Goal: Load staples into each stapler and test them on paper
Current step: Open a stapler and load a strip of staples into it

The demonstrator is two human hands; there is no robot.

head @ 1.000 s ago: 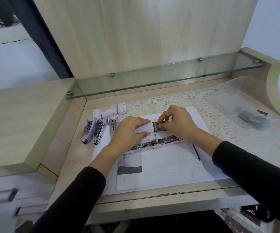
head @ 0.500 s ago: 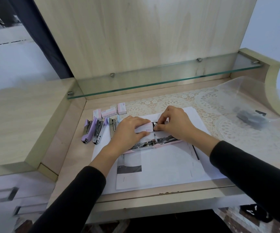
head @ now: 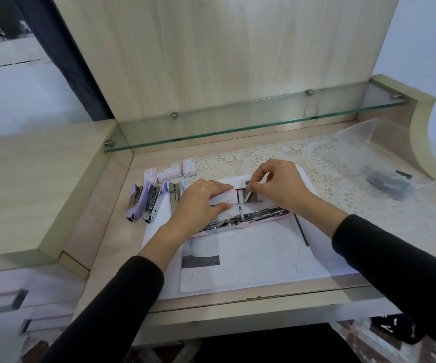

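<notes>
- Pink stapler (head: 250,218) lies swung open on paper (head: 258,255), mid-desk, metal channel facing up, just below both hands.
- L hand (head: 198,203) flat-ish on small staple box (head: 224,200), thumb + fingers pinching its near edge, holding it down on the paper.
- R hand (head: 277,187) pinched narrow on a staple strip (head: 248,195), thumb & index closed on it; strip tilted, lower end at the box's open tray.
- Box sits just above stapler, touching or nearly so; can't tell which.
- Purple stapler (head: 135,205) far left on bare desk (head: 112,231), opened; 2nd open stapler (head: 151,205) right beside it; blue stapler (head: 175,195) next, partly behind L hand.
- 3 more staple boxes (head: 169,172) in a row behind those staplers, near lace mat (head: 329,163).
- Clear plastic bag (head: 384,163) on mat at right, dark grey items inside, blurred.
- Glass shelf (head: 237,121) runs above the desk back.
- Black sleeves on both arms.
</notes>
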